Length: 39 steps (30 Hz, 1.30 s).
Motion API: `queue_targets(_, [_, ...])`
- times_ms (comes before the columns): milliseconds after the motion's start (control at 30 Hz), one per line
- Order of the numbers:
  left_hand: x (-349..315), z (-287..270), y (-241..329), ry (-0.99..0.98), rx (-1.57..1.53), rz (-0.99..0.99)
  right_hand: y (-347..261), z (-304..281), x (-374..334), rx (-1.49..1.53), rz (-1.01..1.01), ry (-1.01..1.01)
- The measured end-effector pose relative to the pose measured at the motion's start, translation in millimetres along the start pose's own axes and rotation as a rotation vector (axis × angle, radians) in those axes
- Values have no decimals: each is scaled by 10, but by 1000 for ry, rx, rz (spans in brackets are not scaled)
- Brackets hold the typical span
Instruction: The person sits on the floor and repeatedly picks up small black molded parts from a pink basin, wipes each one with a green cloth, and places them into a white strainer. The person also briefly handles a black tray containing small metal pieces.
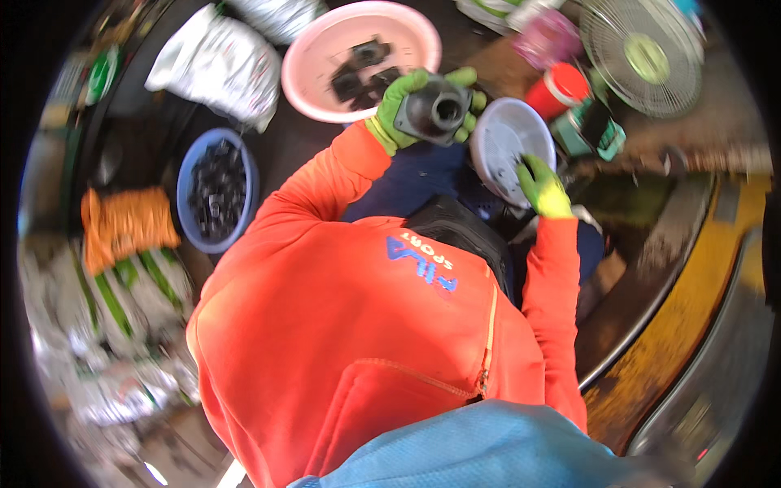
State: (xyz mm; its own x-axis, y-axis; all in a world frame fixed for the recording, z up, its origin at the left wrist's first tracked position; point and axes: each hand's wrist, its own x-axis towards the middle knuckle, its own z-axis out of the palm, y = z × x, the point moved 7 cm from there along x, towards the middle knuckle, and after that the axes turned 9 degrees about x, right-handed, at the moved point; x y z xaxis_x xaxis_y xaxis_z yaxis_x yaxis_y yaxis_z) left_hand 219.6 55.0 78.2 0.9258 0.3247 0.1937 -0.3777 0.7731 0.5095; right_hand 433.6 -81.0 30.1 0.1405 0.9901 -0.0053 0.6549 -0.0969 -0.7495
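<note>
My left hand [396, 106], in a yellow-green glove, is closed round a black moulded part [433, 109] with a flat flange and a round hollow neck. The part is held up beside the near right rim of a pink basin [303, 85], where several similar dark parts [362, 75] lie. My right hand [542, 185], gloved alike, reaches over the near right side of a pale lilac basin [533, 122]. Its fingers are bent together, and whether they pinch anything small is hidden. A few small dark pieces lie in that basin.
A blue basin [184, 191] of black parts stands at the left, by an orange bag [130, 224] and white sacks [220, 65]. Far right are a red container [560, 91], a green box [573, 134] and a fan [647, 57]. A yellow metal edge [683, 285] runs along the right.
</note>
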Motion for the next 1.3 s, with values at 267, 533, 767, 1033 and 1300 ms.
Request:
queue_targets(267, [-4297, -1881, -421, 1800, 57, 154, 276, 83, 146, -137, 130, -201])
queue_targets(533, [-6479, -1768, 707, 2533, -50, 1323, 649, 208, 229, -35, 177, -204])
queue_targets(767, [-4206, -2395, 730, 1463, 38, 559, 431, -10, -34, 490, 364, 107])
queue_targets(1033, [-634, -1076, -225, 346, -130, 131, 526, -910, -257, 811, 168, 749])
queue_targets(1300, [286, -536, -1519, 248, 130, -471, 1231, -1972, -213, 957, 75, 1462])
